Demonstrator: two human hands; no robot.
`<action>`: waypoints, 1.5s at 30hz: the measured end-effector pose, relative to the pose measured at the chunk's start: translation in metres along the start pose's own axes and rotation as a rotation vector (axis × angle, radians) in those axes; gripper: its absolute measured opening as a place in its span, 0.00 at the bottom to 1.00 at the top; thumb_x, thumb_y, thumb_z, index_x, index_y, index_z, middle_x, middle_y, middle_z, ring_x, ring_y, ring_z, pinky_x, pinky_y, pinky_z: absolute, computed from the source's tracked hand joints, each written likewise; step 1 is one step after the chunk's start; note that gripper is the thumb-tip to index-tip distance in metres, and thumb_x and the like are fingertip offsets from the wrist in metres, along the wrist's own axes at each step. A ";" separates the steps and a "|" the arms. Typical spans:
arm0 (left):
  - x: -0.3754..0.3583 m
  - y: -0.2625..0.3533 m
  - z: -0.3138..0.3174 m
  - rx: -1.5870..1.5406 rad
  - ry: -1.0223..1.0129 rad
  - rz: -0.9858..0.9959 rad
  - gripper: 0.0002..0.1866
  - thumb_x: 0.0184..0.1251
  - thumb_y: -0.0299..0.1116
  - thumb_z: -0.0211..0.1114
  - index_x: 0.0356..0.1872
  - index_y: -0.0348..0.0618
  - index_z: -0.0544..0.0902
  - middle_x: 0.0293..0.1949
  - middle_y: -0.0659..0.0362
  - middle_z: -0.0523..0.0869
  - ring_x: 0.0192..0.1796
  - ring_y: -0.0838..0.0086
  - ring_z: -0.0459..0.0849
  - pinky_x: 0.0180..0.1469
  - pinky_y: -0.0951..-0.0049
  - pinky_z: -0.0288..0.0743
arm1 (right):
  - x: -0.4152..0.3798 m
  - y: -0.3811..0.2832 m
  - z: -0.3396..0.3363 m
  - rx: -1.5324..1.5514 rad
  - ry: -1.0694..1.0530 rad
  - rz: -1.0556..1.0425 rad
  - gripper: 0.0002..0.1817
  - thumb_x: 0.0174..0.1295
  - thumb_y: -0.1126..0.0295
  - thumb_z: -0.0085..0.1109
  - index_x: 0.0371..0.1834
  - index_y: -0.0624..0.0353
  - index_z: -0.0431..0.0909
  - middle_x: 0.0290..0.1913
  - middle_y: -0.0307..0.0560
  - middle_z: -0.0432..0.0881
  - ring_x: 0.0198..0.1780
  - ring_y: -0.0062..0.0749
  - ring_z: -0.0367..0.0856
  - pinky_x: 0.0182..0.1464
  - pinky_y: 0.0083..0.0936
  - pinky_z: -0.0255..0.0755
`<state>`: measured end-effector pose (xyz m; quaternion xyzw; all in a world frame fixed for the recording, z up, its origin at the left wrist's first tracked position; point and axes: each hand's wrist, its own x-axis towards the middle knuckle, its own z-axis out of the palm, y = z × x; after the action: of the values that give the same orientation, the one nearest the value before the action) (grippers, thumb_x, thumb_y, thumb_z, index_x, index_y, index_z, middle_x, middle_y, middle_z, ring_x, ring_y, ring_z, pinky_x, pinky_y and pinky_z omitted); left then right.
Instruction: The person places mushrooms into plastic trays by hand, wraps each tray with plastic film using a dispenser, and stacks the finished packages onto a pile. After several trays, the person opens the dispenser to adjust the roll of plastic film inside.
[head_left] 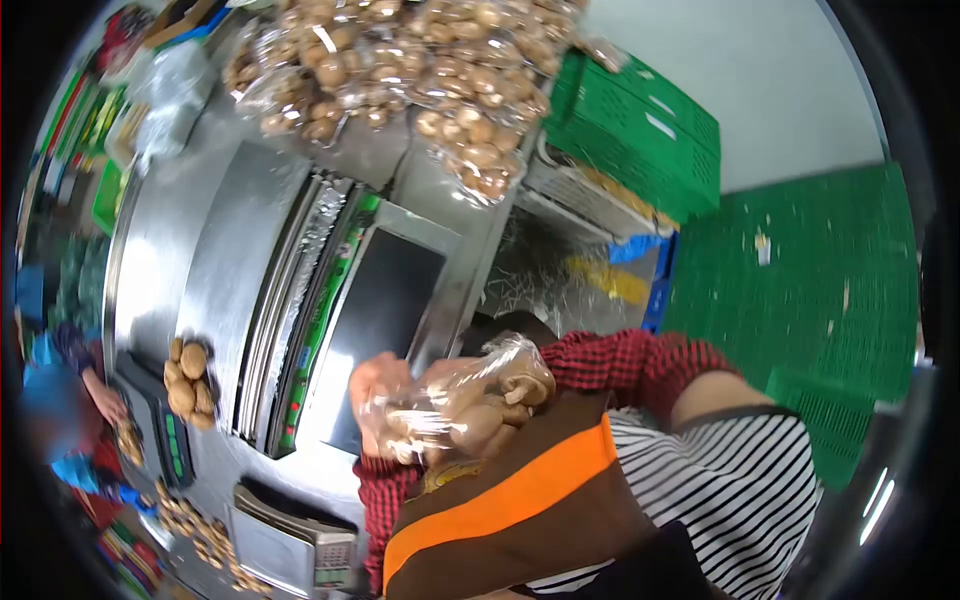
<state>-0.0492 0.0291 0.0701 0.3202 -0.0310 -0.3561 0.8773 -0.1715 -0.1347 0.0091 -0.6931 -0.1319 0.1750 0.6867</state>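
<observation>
A clear plastic bag of brown mushrooms [480,415] is held in front of my apron. My left hand [378,388] is closed on the bag's far end, its checked sleeve coming up from below. My right hand [443,370] is mostly hidden behind the shiny plastic at the bag's upper side and seems closed on it; its sleeve reaches the bag from the right. Just beyond my hands is a wrapping machine with a dark flat plate [385,300] and a green-edged strip.
Many bagged mushrooms [400,60] are heaped on the steel table. Loose mushrooms [188,385] lie beyond the machine. A scale [285,545] stands at the bottom. A co-worker's hand [108,402] reaches toward mushrooms at left. Green crates [635,130] stand at the right.
</observation>
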 end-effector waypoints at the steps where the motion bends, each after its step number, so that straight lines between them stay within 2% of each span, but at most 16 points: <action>1: -0.003 0.002 -0.013 0.138 -0.208 0.124 0.11 0.60 0.27 0.68 0.27 0.43 0.71 0.25 0.61 0.69 0.25 0.77 0.66 0.23 0.78 0.57 | 0.003 -0.008 0.000 0.026 -0.095 0.015 0.19 0.65 0.59 0.62 0.54 0.57 0.77 0.50 0.47 0.80 0.50 0.34 0.80 0.54 0.31 0.76; 3: -0.002 0.019 0.039 0.473 -0.245 0.382 0.10 0.61 0.32 0.70 0.33 0.44 0.75 0.31 0.57 0.75 0.31 0.72 0.74 0.30 0.77 0.68 | 0.015 -0.016 -0.010 0.038 -0.220 0.033 0.20 0.65 0.58 0.61 0.54 0.58 0.77 0.51 0.47 0.80 0.50 0.34 0.80 0.55 0.29 0.75; 7: -0.033 0.025 0.063 -0.161 -0.020 -0.429 0.20 0.65 0.43 0.68 0.51 0.43 0.77 0.45 0.53 0.81 0.49 0.60 0.80 0.47 0.67 0.76 | 0.035 -0.037 -0.061 -0.081 -0.041 0.018 0.22 0.66 0.56 0.60 0.56 0.60 0.77 0.52 0.47 0.81 0.52 0.33 0.80 0.56 0.27 0.74; 9: -0.047 0.022 0.012 -0.474 -0.121 -0.748 0.23 0.65 0.46 0.67 0.54 0.42 0.76 0.49 0.53 0.80 0.53 0.59 0.79 0.51 0.64 0.76 | 0.046 -0.089 -0.093 0.538 0.389 0.362 0.26 0.65 0.57 0.62 0.60 0.62 0.75 0.57 0.48 0.79 0.57 0.32 0.78 0.58 0.27 0.72; 13: -0.059 0.019 -0.077 -0.779 -0.271 -1.071 0.29 0.67 0.52 0.64 0.61 0.42 0.74 0.57 0.52 0.79 0.60 0.57 0.77 0.59 0.58 0.74 | 0.037 -0.155 -0.124 -0.049 -0.221 -0.132 0.35 0.61 0.56 0.67 0.68 0.60 0.69 0.63 0.49 0.75 0.64 0.37 0.73 0.65 0.33 0.67; 19: -0.001 0.014 -0.016 -1.299 -0.037 -0.502 0.35 0.67 0.62 0.57 0.63 0.45 0.74 0.63 0.45 0.75 0.67 0.52 0.71 0.68 0.53 0.66 | 0.049 -0.141 -0.127 -0.283 -0.059 0.085 0.34 0.56 0.60 0.73 0.65 0.61 0.72 0.57 0.48 0.79 0.61 0.38 0.76 0.65 0.32 0.68; 21: 0.004 0.023 0.021 -1.538 0.138 -0.242 0.37 0.67 0.66 0.54 0.64 0.46 0.74 0.64 0.42 0.73 0.70 0.50 0.68 0.71 0.50 0.63 | 0.063 -0.101 -0.139 0.195 0.162 0.302 0.31 0.59 0.59 0.71 0.62 0.63 0.74 0.53 0.42 0.81 0.54 0.26 0.78 0.57 0.25 0.72; 22: 0.013 0.038 0.048 -0.683 0.207 -0.251 0.39 0.69 0.67 0.50 0.65 0.42 0.72 0.68 0.40 0.70 0.70 0.48 0.68 0.74 0.48 0.58 | 0.075 -0.089 -0.151 0.297 0.314 0.311 0.27 0.62 0.59 0.69 0.59 0.64 0.76 0.49 0.39 0.82 0.49 0.22 0.77 0.52 0.23 0.73; 25: 0.045 0.057 0.048 -0.557 0.191 -0.115 0.41 0.73 0.64 0.47 0.68 0.32 0.66 0.69 0.37 0.67 0.70 0.47 0.69 0.72 0.48 0.61 | 0.117 -0.092 -0.226 0.399 0.650 0.157 0.20 0.65 0.57 0.66 0.49 0.63 0.82 0.38 0.37 0.83 0.37 0.18 0.75 0.40 0.22 0.71; 26: 0.051 0.063 0.045 -0.363 0.205 -0.029 0.40 0.74 0.63 0.47 0.68 0.33 0.67 0.67 0.37 0.70 0.69 0.47 0.70 0.70 0.50 0.66 | 0.123 -0.144 -0.263 -0.042 0.587 0.219 0.19 0.65 0.57 0.66 0.45 0.65 0.83 0.33 0.37 0.82 0.34 0.17 0.72 0.35 0.22 0.68; 29: 0.048 0.080 0.023 0.071 0.291 0.109 0.33 0.77 0.53 0.50 0.67 0.32 0.67 0.60 0.40 0.77 0.62 0.53 0.78 0.63 0.59 0.74 | 0.189 -0.159 -0.371 0.514 0.987 -0.195 0.21 0.68 0.53 0.61 0.50 0.60 0.79 0.36 0.34 0.80 0.32 0.17 0.79 0.30 0.14 0.75; 31: 0.045 0.106 0.049 0.087 0.480 0.136 0.18 0.79 0.40 0.53 0.58 0.35 0.77 0.48 0.53 0.84 0.45 0.68 0.83 0.50 0.70 0.75 | 0.222 -0.195 -0.411 0.566 1.102 -0.199 0.36 0.66 0.53 0.63 0.66 0.71 0.63 0.55 0.57 0.79 0.57 0.43 0.81 0.52 0.32 0.82; 33: 0.034 0.112 0.015 0.293 0.421 0.212 0.22 0.80 0.43 0.50 0.62 0.36 0.74 0.54 0.51 0.82 0.54 0.65 0.82 0.58 0.65 0.74 | 0.259 -0.199 -0.434 0.809 0.970 0.020 0.41 0.67 0.50 0.61 0.69 0.70 0.56 0.62 0.65 0.74 0.58 0.48 0.80 0.53 0.34 0.81; 35: 0.032 0.105 -0.014 0.590 0.696 0.455 0.15 0.76 0.33 0.55 0.55 0.33 0.74 0.43 0.52 0.83 0.42 0.70 0.85 0.36 0.77 0.77 | 0.304 -0.178 -0.410 0.689 0.613 0.008 0.35 0.70 0.50 0.56 0.66 0.68 0.61 0.58 0.65 0.78 0.55 0.46 0.82 0.50 0.33 0.81; 40: 0.025 0.141 -0.043 1.272 1.351 0.801 0.35 0.57 0.26 0.73 0.65 0.37 0.67 0.62 0.51 0.67 0.65 0.62 0.67 0.69 0.59 0.59 | 0.432 -0.134 -0.216 0.088 0.277 0.203 0.22 0.71 0.54 0.56 0.54 0.63 0.77 0.48 0.54 0.85 0.47 0.39 0.85 0.50 0.32 0.79; 45: 0.020 0.191 -0.101 1.526 1.474 0.644 0.64 0.37 0.44 0.85 0.74 0.35 0.53 0.72 0.39 0.57 0.75 0.47 0.54 0.75 0.51 0.50 | 0.507 -0.112 -0.045 -0.568 -0.257 -0.473 0.29 0.62 0.48 0.62 0.59 0.57 0.78 0.62 0.52 0.76 0.63 0.44 0.73 0.66 0.38 0.65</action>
<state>0.1098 0.1747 0.0984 0.8870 0.2057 0.2792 0.3048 0.3121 0.0414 0.0896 -0.7785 -0.4160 0.0538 0.4670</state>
